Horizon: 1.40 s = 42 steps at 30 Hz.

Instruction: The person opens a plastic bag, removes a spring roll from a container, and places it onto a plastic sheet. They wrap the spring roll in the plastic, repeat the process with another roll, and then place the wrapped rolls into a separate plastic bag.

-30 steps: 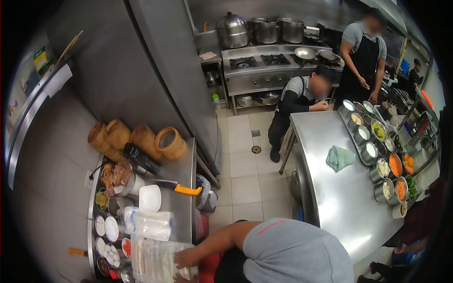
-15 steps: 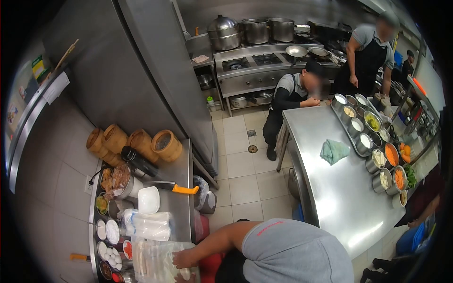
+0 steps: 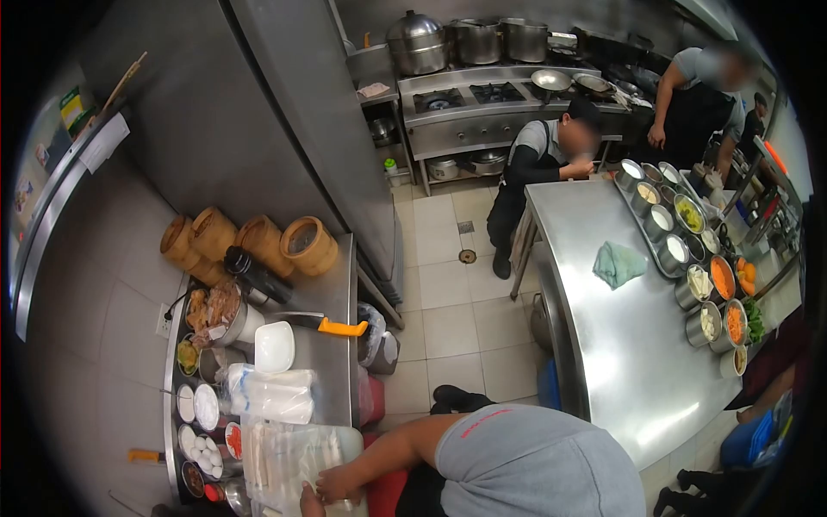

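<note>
My right hand (image 3: 339, 484) reaches in from the right over a clear plastic sheet (image 3: 297, 452) on the left counter. Its fingers are curled down, with something pale under them that I cannot make out. My left hand (image 3: 311, 501) is close beside it at the bottom edge, partly cut off, so its grip does not show clearly. Long white rolls (image 3: 261, 457) lie by the plastic. Just beyond is a plastic-wrapped white pack (image 3: 271, 394), then a white square dish (image 3: 275, 346) and a knife with a yellow handle (image 3: 343, 328).
Bamboo steamers (image 3: 308, 246), a black bottle (image 3: 256, 274) and a bowl of eggs (image 3: 205, 454) stand on the left counter. A steel table (image 3: 594, 345) on the right holds a green cloth (image 3: 618, 264) and several food tins. One person (image 3: 527, 164) crouches there; another (image 3: 689, 95) stands behind.
My left hand has shifted left across the plastic, and my right hand has moved slightly right. The standing person leans further over the tins. My view has tilted a little.
</note>
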Motion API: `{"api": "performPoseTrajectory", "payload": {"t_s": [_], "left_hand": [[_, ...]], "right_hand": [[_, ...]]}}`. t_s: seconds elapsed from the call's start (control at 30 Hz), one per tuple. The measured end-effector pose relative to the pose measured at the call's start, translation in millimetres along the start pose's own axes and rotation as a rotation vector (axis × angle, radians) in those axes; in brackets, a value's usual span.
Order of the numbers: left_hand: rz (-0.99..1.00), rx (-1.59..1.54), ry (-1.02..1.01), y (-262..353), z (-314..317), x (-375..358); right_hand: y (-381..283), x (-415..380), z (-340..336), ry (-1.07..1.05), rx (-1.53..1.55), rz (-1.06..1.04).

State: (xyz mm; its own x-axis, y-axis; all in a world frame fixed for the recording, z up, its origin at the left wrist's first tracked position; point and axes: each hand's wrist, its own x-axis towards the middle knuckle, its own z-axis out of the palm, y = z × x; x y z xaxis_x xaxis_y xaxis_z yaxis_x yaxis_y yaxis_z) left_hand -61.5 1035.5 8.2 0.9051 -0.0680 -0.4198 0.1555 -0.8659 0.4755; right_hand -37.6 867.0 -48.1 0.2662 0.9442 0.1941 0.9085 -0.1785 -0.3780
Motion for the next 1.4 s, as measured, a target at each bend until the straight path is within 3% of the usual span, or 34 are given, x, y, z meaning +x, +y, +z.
{"api": "performPoseTrajectory", "payload": {"t_s": [0.1, 0.17, 0.2, 0.27, 0.43, 0.5, 0.57, 0.63, 0.67, 0.7, 0.77, 0.87, 0.9, 1.0, 1.17, 1.23, 1.3, 1.4], "left_hand": [[0.007, 0.011, 0.026, 11, 4, -5], [0.011, 0.016, 0.042, 16, 7, -8], [0.015, 0.022, 0.049, 19, 10, -9], [0.017, 0.033, 0.055, 22, 13, -10], [0.014, 0.053, 0.059, 39, 20, -18], [-0.114, 0.114, 0.124, 57, 20, -25], [-0.11, 0.14, 0.085, 50, 20, -16], [-0.143, 0.138, 0.03, 46, 18, -24], [-0.108, 0.118, 0.014, 44, 18, -25], [-0.138, 0.142, -0.01, 48, 15, -29], [-0.221, 0.061, 0.046, 51, 15, -32], [-0.257, 0.09, 0.112, 49, 18, -35], [-0.254, 0.086, 0.109, 54, 17, -38], [-0.297, 0.037, 0.16, 48, 31, -36], [-0.25, 0.282, 0.147, 58, 42, -53], [-0.274, 0.269, 0.188, 58, 49, -60], [-0.172, 0.297, 0.38, 53, 59, -63], [-0.166, 0.267, 0.47, 48, 68, -68]], "right_hand": [[-5, -1, -2, -0.112, -0.01, 0.061], [0, -4, 14, 0.115, -0.058, -0.018], [-2, -5, 8, 0.115, -0.062, -0.014], [-11, -7, -12, -0.161, -0.016, 0.065], [11, 8, 41, -0.014, 0.01, 0.096], [3, 4, 35, 0.034, 0.05, 0.075], [-14, -9, -4, -0.039, 0.03, 0.114], [15, -2, 27, 0.021, 0.158, -0.065], [22, -4, 37, 0.433, 0.117, -0.252], [29, -6, 47, 0.285, 0.108, -0.16], [17, -24, -20, -0.152, -0.009, 0.053], [61, -52, -24, 0.1, 0.123, 0.114], [54, -55, -62, -0.057, 0.086, 0.16], [69, -62, -86, -0.088, 0.061, 0.12], [82, -60, -99, -0.182, 0.077, 0.018], [78, -61, -102, -0.214, 0.067, 0.089], [77, -61, -103, -0.216, 0.054, 0.073], [78, -64, -101, -0.183, 0.038, 0.051]]}}
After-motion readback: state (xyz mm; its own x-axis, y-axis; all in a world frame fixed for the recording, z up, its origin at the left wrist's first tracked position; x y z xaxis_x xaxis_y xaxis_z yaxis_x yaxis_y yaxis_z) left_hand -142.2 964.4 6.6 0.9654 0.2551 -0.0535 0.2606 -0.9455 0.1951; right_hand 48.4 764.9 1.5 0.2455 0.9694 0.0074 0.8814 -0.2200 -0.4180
